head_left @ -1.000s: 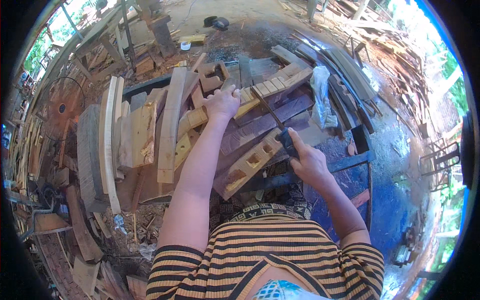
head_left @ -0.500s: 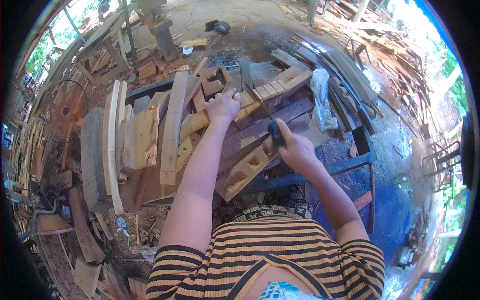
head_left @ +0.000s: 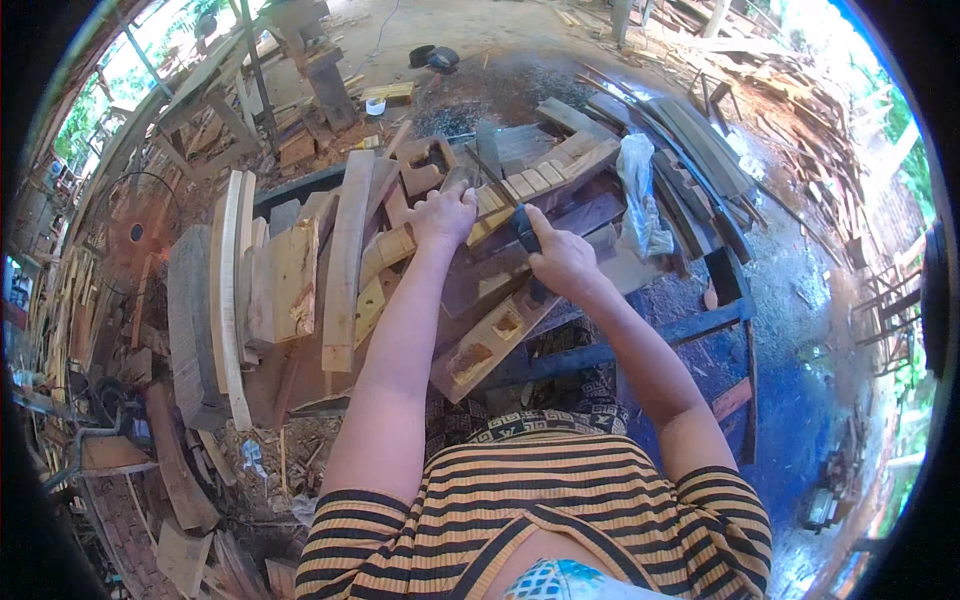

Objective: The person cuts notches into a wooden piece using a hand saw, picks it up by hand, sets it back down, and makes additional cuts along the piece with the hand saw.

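Observation:
A long pale piece of wood (head_left: 520, 187), with several evenly spaced cross-cuts along it, lies slantwise over the heap of timber before me. My left hand (head_left: 443, 214) is closed around its middle, pressing it down. In my right hand (head_left: 565, 262) is the dark handle of a narrow-bladed handsaw (head_left: 495, 181). Its thin blade crosses the wood just right of my left fingers and points away to the upper left. Whether its teeth are in a cut is too small to tell. Nearer me lies a wooden block (head_left: 490, 350) with cut-out sockets.
Upright-lying boards (head_left: 345, 270) and a thick grey beam (head_left: 195, 320) crowd the left. A crumpled clear plastic bag (head_left: 640, 195) rests on timber at the right, beside a blue metal frame (head_left: 650, 340). A fan (head_left: 137, 232) stands far left.
My right hand has pushed the handsaw forward and to the left along its blade, so the handle is now closer to the wood. The left hand keeps its hold.

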Tool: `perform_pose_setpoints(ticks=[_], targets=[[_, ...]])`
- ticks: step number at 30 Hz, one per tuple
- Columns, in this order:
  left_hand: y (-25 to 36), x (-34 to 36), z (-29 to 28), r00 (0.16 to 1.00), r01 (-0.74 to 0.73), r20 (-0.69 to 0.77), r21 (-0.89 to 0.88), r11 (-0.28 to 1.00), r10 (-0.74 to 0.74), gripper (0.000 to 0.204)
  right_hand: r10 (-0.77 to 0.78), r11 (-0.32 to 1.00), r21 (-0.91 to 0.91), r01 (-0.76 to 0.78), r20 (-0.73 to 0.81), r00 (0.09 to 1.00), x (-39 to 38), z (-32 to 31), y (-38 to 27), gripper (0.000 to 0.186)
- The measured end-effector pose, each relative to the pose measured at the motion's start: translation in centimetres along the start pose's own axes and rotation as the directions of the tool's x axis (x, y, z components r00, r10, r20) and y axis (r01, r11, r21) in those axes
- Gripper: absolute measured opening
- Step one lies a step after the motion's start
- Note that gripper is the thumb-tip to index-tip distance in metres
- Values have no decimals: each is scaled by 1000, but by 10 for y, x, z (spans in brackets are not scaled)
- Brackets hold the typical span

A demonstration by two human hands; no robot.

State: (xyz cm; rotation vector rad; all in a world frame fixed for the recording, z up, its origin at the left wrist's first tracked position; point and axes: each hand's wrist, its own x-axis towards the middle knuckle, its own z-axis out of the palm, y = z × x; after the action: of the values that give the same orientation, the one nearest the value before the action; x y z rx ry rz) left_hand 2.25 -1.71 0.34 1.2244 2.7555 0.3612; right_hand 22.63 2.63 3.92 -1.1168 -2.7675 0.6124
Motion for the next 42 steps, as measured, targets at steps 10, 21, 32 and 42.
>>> perform_pose_setpoints(ticks=[10, 21, 32, 42], targets=[[-7, 4, 5, 999, 5, -46, -15, 1000, -5, 46, -42, 998, -46, 40, -31, 999, -87, -11, 20, 76], [-4, 3, 4, 1000, 20, -6, -29, 999, -20, 46, -22, 1000, -1, 22, -8, 1000, -14, 6, -1, 72], [-9, 4, 7, 999, 1, -40, -20, 1000, -2, 46, -193, 936, 203, 288, -389, 901, -104, -46, 23, 75], [-5, 2, 4, 999, -10, -36, -13, 1000, 10, 47, 40, 999, -6, -40, -106, 994, -61, -23, 43, 77]])
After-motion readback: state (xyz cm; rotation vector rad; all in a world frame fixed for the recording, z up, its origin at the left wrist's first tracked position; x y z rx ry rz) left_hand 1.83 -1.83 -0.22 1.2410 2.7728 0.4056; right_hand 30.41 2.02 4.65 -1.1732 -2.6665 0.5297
